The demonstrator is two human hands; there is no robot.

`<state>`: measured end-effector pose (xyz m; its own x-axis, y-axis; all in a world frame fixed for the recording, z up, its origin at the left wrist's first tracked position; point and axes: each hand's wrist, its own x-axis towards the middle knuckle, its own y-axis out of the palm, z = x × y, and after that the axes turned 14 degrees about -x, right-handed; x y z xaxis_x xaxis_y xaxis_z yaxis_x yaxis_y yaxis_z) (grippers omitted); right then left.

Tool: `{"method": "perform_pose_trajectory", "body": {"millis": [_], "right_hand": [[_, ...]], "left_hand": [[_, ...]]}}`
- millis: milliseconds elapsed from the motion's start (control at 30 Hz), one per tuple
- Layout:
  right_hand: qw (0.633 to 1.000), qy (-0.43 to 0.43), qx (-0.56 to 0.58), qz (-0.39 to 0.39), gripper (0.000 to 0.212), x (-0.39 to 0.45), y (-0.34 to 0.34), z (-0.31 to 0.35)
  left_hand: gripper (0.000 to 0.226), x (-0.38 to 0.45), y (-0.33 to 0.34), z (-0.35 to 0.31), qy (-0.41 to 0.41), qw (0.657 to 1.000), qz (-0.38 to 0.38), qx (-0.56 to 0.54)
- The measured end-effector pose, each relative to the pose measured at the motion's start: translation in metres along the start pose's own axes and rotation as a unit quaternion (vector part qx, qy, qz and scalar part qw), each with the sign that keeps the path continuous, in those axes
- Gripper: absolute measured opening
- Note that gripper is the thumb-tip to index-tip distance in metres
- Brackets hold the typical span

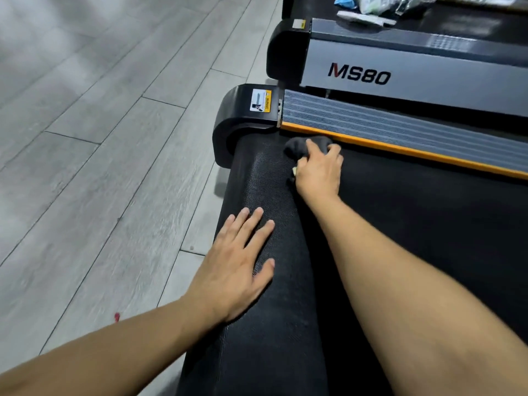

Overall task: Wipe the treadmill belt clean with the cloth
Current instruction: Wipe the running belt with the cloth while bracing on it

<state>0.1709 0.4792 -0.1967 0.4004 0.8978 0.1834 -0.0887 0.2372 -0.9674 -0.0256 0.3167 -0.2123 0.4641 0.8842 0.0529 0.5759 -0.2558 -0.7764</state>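
Observation:
The black treadmill belt [414,224] runs from the bottom middle up to the right. A dark grey cloth [297,147] lies bunched on the belt near its rear end, close to the orange-edged side rail [400,138]. My right hand [320,170] grips the cloth with curled fingers and holds it against the belt. My left hand [240,264] lies flat on the rounded rear end of the belt, with straight, spread fingers. A small pale bit shows under my right hand.
A black end cap [245,115] with a warning sticker closes the rail's end. A second treadmill marked MS80 [400,72] stands behind, with plastic-wrapped items [380,7] on it. Grey wood-look floor [100,138] spreads to the left.

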Motion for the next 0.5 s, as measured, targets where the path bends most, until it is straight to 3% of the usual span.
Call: {"method": "perform_pose_trajectory", "body": {"millis": [100, 367, 500], "right_hand": [[1.000, 0.023, 0.019, -0.003, 0.036, 0.019, 0.013, 0.026], [0.964, -0.247, 0.065, 0.072, 0.041, 0.010, 0.001, 0.045], [0.930, -0.361, 0.001, 0.064, 0.034, 0.004, 0.004, 0.072]], "left_hand": [[0.067, 0.002, 0.002, 0.001, 0.000, 1.000, -0.005, -0.007], [0.068, 0.003, 0.001, -0.001, -0.009, 1.000, 0.008, 0.001], [0.067, 0.004, 0.000, -0.003, -0.009, 1.000, 0.001, -0.005]]}}
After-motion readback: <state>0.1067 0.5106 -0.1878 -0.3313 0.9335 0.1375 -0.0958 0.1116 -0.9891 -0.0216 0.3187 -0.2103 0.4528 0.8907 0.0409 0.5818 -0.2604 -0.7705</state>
